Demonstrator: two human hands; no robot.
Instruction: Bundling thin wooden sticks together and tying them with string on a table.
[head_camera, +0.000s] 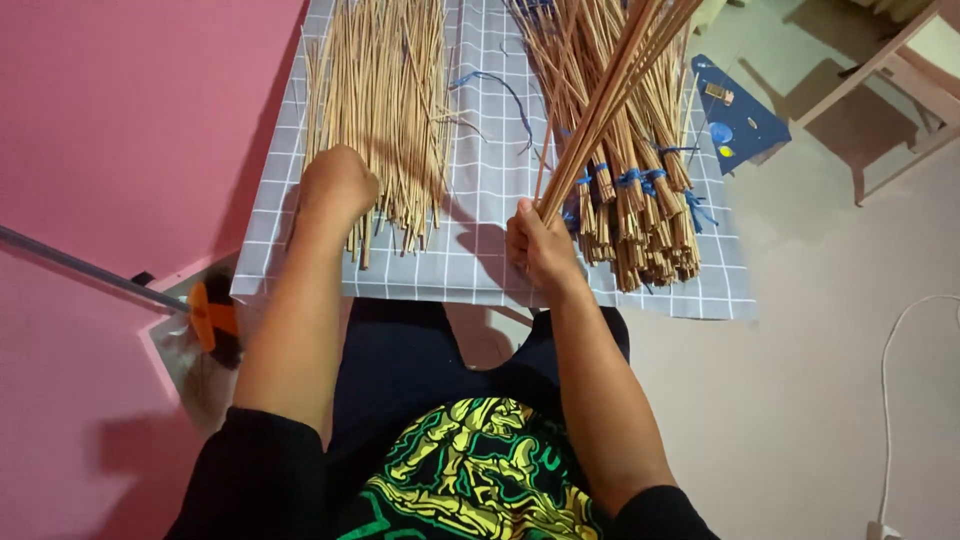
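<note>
My right hand (540, 245) grips the lower end of a bunch of thin tan sticks (610, 95) that slants up and to the right, off the top of the frame. My left hand (338, 185) rests, fingers curled, on the near end of a loose heap of the same sticks (385, 100) on the left of a grey checked cloth (480, 265). To the right of my right hand lies a pile of stick bundles tied with blue bands (645, 215).
A loose blue string (505, 90) lies on the cloth between the two piles. A blue tray with small items (735, 125) sits right of the bundles. An orange-handled tool on a grey rod (205, 315) lies at left. A wooden frame (900, 70) stands at upper right.
</note>
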